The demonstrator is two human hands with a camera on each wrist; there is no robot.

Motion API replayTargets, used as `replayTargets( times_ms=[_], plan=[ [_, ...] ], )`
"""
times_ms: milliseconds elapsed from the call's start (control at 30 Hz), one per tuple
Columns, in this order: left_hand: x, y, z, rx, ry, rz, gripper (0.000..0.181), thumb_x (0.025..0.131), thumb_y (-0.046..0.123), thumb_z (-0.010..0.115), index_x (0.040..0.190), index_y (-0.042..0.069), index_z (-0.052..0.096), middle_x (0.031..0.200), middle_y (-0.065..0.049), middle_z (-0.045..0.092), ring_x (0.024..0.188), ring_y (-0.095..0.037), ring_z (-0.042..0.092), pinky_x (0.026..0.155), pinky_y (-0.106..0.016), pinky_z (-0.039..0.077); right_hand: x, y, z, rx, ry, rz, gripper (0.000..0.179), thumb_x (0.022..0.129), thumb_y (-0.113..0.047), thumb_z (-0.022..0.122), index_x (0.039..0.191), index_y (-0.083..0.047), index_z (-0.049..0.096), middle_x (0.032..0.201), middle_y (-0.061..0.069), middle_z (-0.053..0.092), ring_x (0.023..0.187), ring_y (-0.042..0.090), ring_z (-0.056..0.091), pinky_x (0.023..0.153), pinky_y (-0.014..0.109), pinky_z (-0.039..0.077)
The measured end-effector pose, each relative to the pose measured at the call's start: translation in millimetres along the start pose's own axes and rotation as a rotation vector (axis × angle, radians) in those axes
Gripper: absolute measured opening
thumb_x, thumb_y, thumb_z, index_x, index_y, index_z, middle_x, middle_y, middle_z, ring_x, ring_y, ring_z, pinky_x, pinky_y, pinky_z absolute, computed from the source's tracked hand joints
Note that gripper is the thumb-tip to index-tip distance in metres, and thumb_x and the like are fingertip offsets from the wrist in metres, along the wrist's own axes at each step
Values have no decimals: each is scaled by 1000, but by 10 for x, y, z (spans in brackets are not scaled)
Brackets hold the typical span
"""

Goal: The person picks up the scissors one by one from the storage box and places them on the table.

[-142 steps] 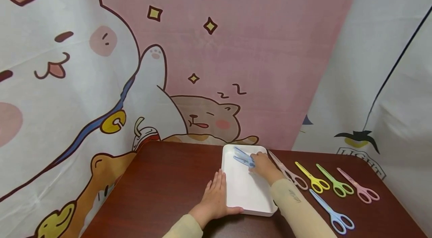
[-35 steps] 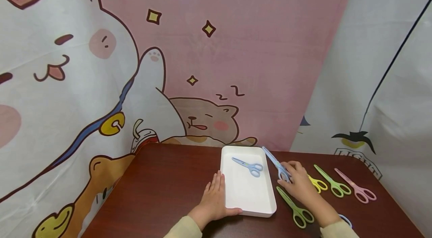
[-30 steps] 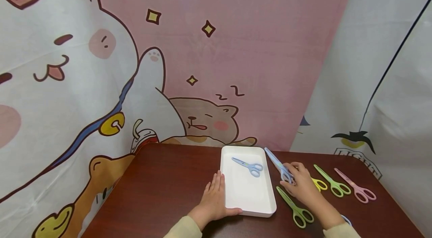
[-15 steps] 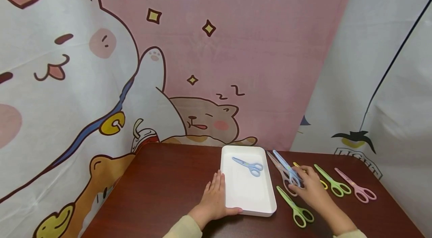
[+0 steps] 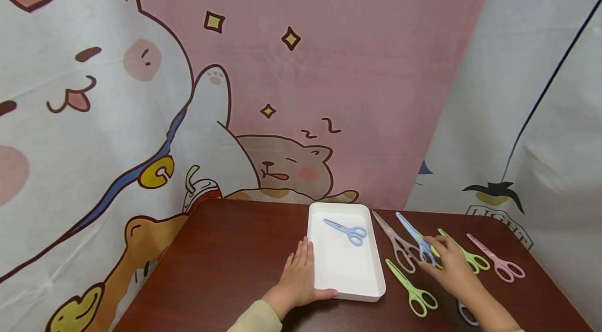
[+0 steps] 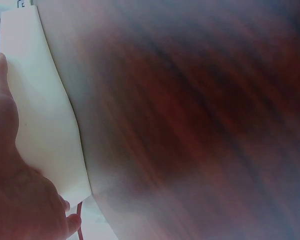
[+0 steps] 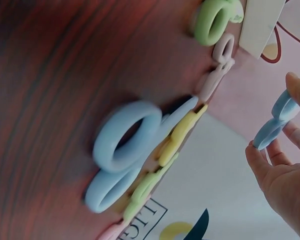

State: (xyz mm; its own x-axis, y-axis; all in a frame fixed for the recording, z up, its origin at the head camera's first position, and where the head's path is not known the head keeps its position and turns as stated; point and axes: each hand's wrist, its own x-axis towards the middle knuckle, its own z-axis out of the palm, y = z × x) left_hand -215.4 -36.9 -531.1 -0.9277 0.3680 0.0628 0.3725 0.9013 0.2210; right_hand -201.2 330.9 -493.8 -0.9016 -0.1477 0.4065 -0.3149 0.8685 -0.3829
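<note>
My right hand [image 5: 451,269] pinches a pair of blue scissors [image 5: 410,228] by the handle loops, blades pointing away. In the right wrist view these scissors [image 7: 280,120] show between thumb and fingertips, above the table. They overlap yellow scissors [image 5: 435,252], which are mostly hidden. Against the left side of a white tray [image 5: 345,274], my left hand [image 5: 297,279] rests with straight fingers, its thumb along the near edge. Inside the tray lies another pair of blue scissors [image 5: 338,226]. Between tray and right hand are mauve scissors [image 5: 391,233] and light green scissors [image 5: 398,275].
Farther right lie a second light green pair of scissors [image 5: 470,259] and a pink pair [image 5: 494,258]. More blue scissors [image 7: 102,150] lie on the dark wooden table [image 5: 235,253], partly under my right forearm. A cartoon-printed cloth [image 5: 367,86] hangs behind the table.
My right hand was in the tray at the blue scissors; it has since carried a blue pair out and rightward, past the mauve scissors to the yellow ones. The left hand has stayed put.
</note>
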Motion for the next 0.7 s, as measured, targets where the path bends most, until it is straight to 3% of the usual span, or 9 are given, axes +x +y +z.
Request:
replayTargets(
  times_ms=[133,567,700],
  plan=[
    [9,-12,39,-3,15,3,133,60,91,47,150,-2,16,157,-20,11,145,-30,17,111,-48,27,-47,73,-42,-7,-32,46,60,73,-21,81,122,1,55,113,29,47,95,44,52,67,54,45],
    [-4,1,3,-4,15,12,132,60,90,48,149,-3,17,157,-21,13,144,-32,18,111,-49,28,-172,210,-203,-53,-115,167,61,74,-24,79,122,4,53,114,33,44,83,35,56,61,47,46],
    [-8,-1,-3,-6,15,14,132,60,90,48,149,-3,17,157,-22,14,144,-32,18,110,-49,28,-226,285,-231,-80,-108,177,63,73,-26,80,122,4,54,112,33,45,88,41,54,65,52,45]
  ],
)
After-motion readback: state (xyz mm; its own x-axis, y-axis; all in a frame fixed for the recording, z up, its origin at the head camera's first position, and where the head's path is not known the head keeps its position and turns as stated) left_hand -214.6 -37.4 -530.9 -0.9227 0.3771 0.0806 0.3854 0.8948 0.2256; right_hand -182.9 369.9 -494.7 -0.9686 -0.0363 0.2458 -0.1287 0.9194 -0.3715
